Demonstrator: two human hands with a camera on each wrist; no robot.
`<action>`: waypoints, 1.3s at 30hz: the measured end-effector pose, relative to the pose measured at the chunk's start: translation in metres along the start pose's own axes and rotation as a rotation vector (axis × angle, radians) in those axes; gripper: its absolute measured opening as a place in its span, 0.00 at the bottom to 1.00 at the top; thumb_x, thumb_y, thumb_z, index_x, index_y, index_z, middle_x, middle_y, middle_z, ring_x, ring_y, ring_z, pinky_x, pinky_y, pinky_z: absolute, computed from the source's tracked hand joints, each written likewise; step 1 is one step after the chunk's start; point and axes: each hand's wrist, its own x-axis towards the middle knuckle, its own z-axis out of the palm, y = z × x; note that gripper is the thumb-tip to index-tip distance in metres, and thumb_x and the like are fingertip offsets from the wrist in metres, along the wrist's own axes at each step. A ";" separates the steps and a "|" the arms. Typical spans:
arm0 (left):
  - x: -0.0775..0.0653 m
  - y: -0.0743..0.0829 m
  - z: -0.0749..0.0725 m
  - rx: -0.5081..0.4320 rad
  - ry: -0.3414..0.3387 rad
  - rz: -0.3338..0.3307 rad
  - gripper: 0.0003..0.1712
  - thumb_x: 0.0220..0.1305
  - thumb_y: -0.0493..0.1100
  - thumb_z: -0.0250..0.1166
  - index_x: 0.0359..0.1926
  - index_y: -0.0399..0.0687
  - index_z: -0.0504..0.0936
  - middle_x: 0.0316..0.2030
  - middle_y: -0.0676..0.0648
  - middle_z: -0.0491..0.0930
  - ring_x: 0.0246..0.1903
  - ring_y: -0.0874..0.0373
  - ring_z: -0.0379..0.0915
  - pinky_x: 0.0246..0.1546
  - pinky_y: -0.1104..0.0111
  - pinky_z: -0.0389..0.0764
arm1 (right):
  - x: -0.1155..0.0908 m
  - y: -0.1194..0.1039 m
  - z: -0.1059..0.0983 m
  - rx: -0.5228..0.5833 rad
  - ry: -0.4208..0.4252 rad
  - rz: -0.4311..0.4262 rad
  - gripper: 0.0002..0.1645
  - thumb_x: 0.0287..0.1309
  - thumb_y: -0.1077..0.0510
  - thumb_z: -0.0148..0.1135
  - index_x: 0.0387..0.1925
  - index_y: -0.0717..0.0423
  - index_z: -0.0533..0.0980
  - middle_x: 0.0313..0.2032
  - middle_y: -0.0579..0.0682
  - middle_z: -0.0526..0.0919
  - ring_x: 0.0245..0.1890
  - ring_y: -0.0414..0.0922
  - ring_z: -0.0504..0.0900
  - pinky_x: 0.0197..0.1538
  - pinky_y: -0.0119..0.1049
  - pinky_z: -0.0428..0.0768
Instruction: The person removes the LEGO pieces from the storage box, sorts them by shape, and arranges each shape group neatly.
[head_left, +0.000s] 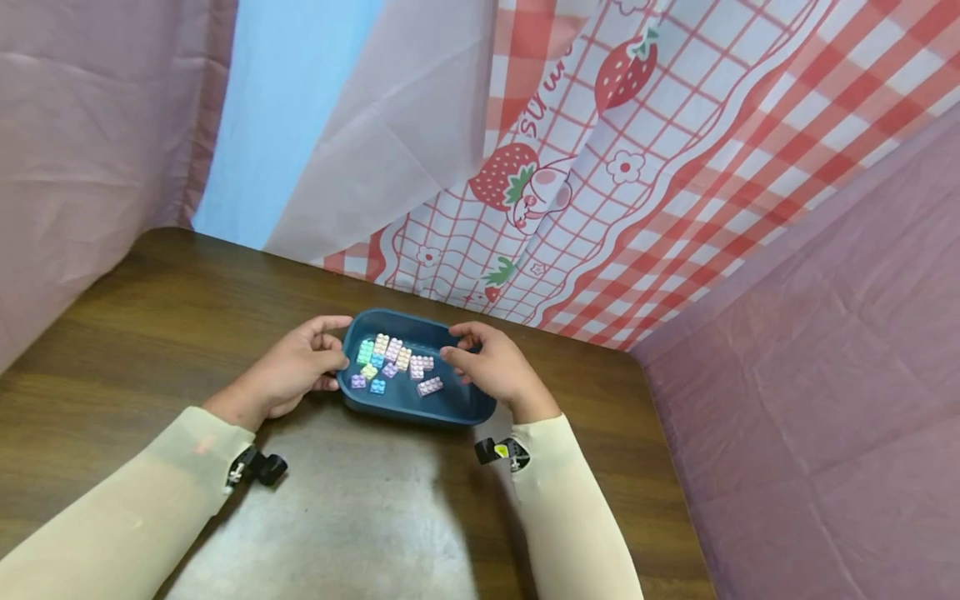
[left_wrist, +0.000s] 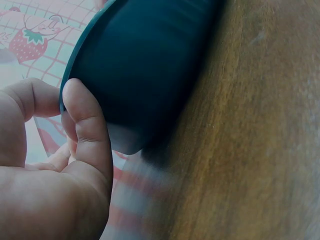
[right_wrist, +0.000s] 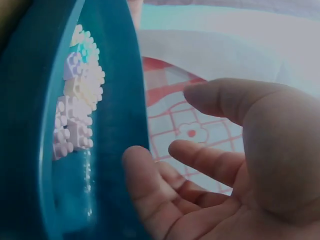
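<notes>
A dark teal plastic tray (head_left: 465, 408) rests on the wooden table, holding several pastel building bricks (head_left: 393, 350) toward its left side. My left hand (head_left: 300, 367) grips the tray's left end; in the left wrist view the rim of the tray (left_wrist: 130, 65) sits between thumb and fingers. Over the tray's right end is my right hand (head_left: 491, 362). In the right wrist view, the right hand's fingers (right_wrist: 200, 157) are spread with nothing between them. One fingertip lies at the tray's rim; whether it touches cannot be told. The bricks (right_wrist: 80, 95) show inside.
Brown wooden tabletop (head_left: 600, 467) surrounds the tray. Behind it hangs a red-and-white strawberry-print cloth (head_left: 570, 183), with pinkish cloths (head_left: 810, 350) at both sides. Small black devices (head_left: 258, 467) are strapped over both pale sleeves.
</notes>
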 end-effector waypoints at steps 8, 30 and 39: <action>0.000 0.001 -0.001 0.001 -0.004 -0.007 0.42 0.72 0.34 0.62 0.81 0.55 0.58 0.49 0.39 0.71 0.41 0.47 0.76 0.37 0.63 0.88 | 0.019 -0.001 0.016 -0.171 -0.099 0.119 0.39 0.56 0.41 0.78 0.63 0.54 0.76 0.35 0.54 0.84 0.31 0.51 0.90 0.38 0.47 0.89; 0.001 0.001 0.000 0.008 -0.003 0.002 0.41 0.72 0.35 0.61 0.81 0.54 0.58 0.50 0.39 0.71 0.42 0.46 0.76 0.37 0.63 0.88 | 0.028 0.010 0.036 -0.273 -0.141 0.214 0.34 0.44 0.47 0.87 0.43 0.54 0.72 0.31 0.53 0.84 0.28 0.47 0.90 0.33 0.39 0.80; 0.000 0.001 0.000 0.013 0.002 -0.004 0.40 0.72 0.34 0.61 0.81 0.54 0.58 0.49 0.38 0.71 0.42 0.45 0.75 0.38 0.63 0.88 | 0.028 0.010 0.037 -0.335 -0.147 0.209 0.30 0.45 0.45 0.86 0.39 0.51 0.73 0.26 0.50 0.87 0.27 0.45 0.88 0.34 0.39 0.77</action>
